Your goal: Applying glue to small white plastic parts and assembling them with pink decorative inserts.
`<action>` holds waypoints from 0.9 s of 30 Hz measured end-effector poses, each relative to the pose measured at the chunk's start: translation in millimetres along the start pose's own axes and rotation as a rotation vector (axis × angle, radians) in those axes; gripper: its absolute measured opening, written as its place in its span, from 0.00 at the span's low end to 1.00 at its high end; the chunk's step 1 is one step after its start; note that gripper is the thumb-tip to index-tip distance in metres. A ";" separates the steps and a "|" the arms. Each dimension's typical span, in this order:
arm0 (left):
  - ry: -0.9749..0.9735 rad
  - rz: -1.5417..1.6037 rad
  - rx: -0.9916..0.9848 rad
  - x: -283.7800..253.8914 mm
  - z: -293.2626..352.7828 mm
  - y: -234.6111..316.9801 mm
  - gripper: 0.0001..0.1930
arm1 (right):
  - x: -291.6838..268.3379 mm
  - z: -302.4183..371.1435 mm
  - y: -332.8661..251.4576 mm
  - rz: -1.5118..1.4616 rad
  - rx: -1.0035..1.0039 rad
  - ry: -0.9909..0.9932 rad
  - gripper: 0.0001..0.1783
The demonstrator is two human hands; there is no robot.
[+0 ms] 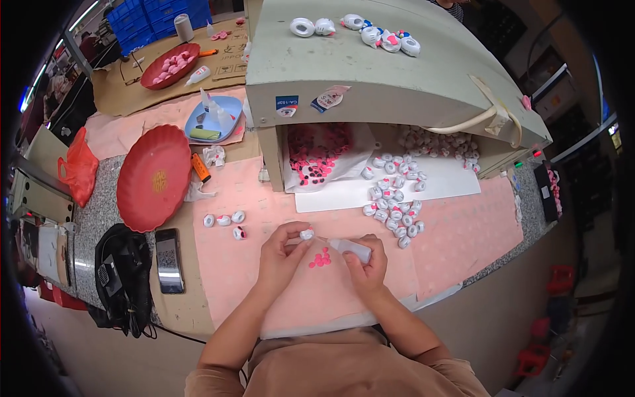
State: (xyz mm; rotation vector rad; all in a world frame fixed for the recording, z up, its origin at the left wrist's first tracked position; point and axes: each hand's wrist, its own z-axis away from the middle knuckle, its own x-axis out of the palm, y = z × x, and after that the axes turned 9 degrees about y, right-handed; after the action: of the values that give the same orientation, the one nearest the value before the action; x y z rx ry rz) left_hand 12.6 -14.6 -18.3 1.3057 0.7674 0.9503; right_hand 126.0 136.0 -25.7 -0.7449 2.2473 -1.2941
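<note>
Between the fingertips of my left hand [283, 255] is a small white rounded piece [307, 234] with a touch of pink. My right hand [369, 264] is closed around a translucent squeeze bottle [352, 249], its narrow tip pointing left toward that piece, a small gap apart. Just below, between my hands, lies a little group of pink discs [320, 259] on the pink sheet [251, 284]. Several more white pieces [397, 212] are heaped beyond my right hand, and a few white pieces [223, 220] stand to the left of my left hand.
A grey-green metal housing [397, 73] rises ahead, with pink and dark discs [317, 155] on a sheet inside and white toy-like pieces [370, 36] on top. At left are a red scalloped tray [142, 192], an orange lighter [200, 168], a phone [169, 261] and a black bag [122, 281].
</note>
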 end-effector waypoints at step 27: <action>-0.011 -0.010 -0.008 0.5 -1.7 -0.6 0.16 | 0.9 -5.7 -4.9 0.023 0.015 -0.002 0.12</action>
State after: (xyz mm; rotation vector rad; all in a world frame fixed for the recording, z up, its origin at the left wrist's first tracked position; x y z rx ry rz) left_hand 11.3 -13.4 -19.1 1.2981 0.7604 0.9369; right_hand 123.0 137.1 -18.8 -0.7128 2.2358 -1.2968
